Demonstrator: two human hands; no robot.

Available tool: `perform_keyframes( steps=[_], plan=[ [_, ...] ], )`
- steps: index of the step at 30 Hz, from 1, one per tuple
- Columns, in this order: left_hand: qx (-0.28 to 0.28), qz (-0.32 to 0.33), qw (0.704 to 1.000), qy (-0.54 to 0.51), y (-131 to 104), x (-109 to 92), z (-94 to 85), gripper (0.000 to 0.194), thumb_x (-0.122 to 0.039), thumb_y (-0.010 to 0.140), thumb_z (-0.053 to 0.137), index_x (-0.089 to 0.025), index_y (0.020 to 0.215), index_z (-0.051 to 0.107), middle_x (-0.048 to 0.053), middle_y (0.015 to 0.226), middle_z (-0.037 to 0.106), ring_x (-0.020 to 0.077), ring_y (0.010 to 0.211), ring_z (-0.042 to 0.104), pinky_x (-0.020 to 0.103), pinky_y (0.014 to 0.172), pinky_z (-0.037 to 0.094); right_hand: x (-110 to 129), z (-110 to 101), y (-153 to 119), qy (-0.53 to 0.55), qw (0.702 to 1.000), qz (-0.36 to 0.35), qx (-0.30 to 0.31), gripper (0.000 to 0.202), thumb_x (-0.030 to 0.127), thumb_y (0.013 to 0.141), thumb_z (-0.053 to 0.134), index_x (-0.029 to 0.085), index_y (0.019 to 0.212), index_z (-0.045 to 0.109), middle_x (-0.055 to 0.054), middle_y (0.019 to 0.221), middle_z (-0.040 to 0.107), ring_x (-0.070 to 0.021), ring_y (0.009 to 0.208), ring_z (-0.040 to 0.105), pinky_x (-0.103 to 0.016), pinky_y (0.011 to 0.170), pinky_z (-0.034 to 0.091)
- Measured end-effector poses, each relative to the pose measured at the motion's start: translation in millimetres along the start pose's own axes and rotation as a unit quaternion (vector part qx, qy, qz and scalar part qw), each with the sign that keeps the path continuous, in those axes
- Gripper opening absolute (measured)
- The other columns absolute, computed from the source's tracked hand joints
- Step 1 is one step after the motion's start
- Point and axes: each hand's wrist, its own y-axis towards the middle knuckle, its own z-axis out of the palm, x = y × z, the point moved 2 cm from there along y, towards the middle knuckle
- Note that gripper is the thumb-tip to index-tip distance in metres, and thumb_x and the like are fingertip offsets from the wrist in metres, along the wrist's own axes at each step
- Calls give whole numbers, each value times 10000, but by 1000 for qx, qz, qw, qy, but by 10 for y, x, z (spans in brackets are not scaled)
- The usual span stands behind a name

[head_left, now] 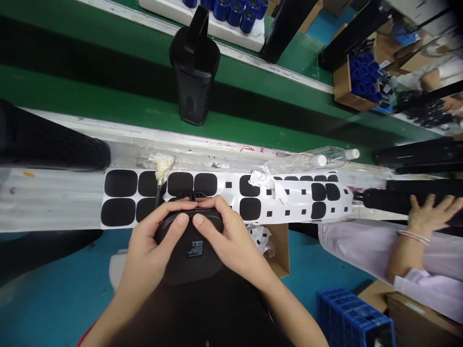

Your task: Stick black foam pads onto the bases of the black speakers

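Just this side of the bench [54, 197], both the left hand [154, 241] and right hand [233, 238] grasp a black device [191, 270] between them, equally near, fingers over its far edge; its long axis cannot be told. Beyond the right wrist, a cardboard box [284, 243] holds crumpled backing sheet [259, 236].

Green surface [264, 127] and blue floor [304, 262] frame workroom

We look down on a pale, scuffed bench [54, 197] running across the room beside the green surface, where a broad dark band stretches lengthwise and light leaves a soft sheen toward the right. A pale, worn rail [296, 74] edges the far side of the green. Below the bench's near edge, we see an open cardboard carton [284, 250]. At lower right stand a blue plastic crate [347, 313] and brown boxes [419, 308]; more blue floor shows at upper right.
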Motion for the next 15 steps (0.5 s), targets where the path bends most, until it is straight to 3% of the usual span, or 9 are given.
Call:
perform_keyframes(
  steps=[3, 7, 15],
  plan=[
    [-5, -17, 1000, -6, -5, 4, -16, 237, -498, 915, 643, -319, 1004, 769, -44, 1125, 781, 165, 1091, 698, 186, 946, 517, -68, -78, -20, 17, 999, -16, 44, 248, 405, 1048, 468, 266, 1221, 579, -20, 1361, 641, -168, 1297, 577, -357, 1120, 416],
    [-8, -45, 999, -30, -14, 5, -5, 249, -524, 904, 654, -347, 1021, 783, -56, 1157, 771, 174, 1136, 677, 199, 972, 501, -173, -147, -50, 67, 991, -53, 99, 341, 389, 1080, 405, 296, 1380, 538, -2, 1529, 519, -143, 1494, 372, -338, 1264, 242],
    [18, -67, 995, -73, -5, 27, -13, 303, -562, 941, 583, -348, 1019, 783, -42, 1224, 739, 229, 1240, 618, 309, 1092, 430, -296, -179, -37, 112, 978, -70, 160, 512, 312, 1045, 436, 339, 1550, 359, 40, 1674, 309, -166, 1587, 153, -400, 1307, 122]
  ],
)
